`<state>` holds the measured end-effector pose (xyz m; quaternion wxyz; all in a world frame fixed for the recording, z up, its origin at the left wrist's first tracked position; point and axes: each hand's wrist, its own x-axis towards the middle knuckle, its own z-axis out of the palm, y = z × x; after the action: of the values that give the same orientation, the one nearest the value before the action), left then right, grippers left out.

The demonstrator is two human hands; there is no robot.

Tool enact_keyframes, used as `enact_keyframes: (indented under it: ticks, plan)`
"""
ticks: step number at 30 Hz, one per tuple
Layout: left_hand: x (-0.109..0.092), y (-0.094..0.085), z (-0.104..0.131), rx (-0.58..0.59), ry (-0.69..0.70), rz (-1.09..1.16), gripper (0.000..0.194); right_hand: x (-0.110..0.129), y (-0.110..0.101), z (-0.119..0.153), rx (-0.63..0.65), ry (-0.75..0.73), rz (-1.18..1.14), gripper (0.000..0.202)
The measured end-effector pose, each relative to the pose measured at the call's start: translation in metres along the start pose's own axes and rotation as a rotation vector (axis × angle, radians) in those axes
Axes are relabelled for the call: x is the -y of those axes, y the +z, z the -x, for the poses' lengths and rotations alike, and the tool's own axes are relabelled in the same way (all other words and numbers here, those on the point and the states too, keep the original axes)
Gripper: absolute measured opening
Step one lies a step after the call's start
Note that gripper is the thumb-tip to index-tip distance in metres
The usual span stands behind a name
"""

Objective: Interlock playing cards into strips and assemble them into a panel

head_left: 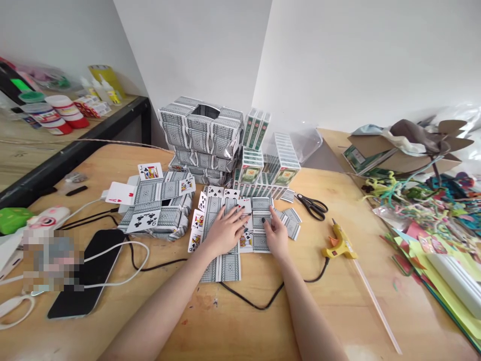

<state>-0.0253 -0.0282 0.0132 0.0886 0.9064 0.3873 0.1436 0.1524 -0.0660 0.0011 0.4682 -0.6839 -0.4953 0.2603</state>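
Right in front of me on the desk (376,200) lies a flat sheet of joined playing cards (225,260), and both hands are on it. My left hand (224,231) is spread open, palm down, pressing the patterned backs. My right hand (277,234) lies flat too, fingers loose, touching the sheet's right part. Just left sits a folded card box shape (158,213). Behind it all stands a tall card-covered box (201,138) beside stacked card packs (268,168). Scissors (312,205) and a yellow glue gun (340,244) lie to my right, a phone (88,273) well left.
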Motion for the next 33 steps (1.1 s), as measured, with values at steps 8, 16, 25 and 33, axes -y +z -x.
enact_keyframes:
  ticks: [8,16,25,33]
  plan:
    - [-0.0004,-0.0001,-0.0009,0.003,-0.021,0.009,0.045,0.0006,-0.0021,0.001,0.015,-0.028,0.038,0.054]
    - [0.0001,0.0002,-0.0006,-0.005,-0.027,0.009,0.045,0.001,-0.0038,-0.0001,0.031,-0.07,0.063,0.048]
    - [-0.0003,-0.0016,0.0,-0.01,-0.015,0.016,0.041,0.0019,-0.0027,0.002,0.021,-0.077,0.051,0.05]
    - [-0.0007,-0.0024,0.0001,-0.005,-0.019,0.028,0.042,0.0002,-0.0018,0.0002,0.016,-0.058,0.059,0.049]
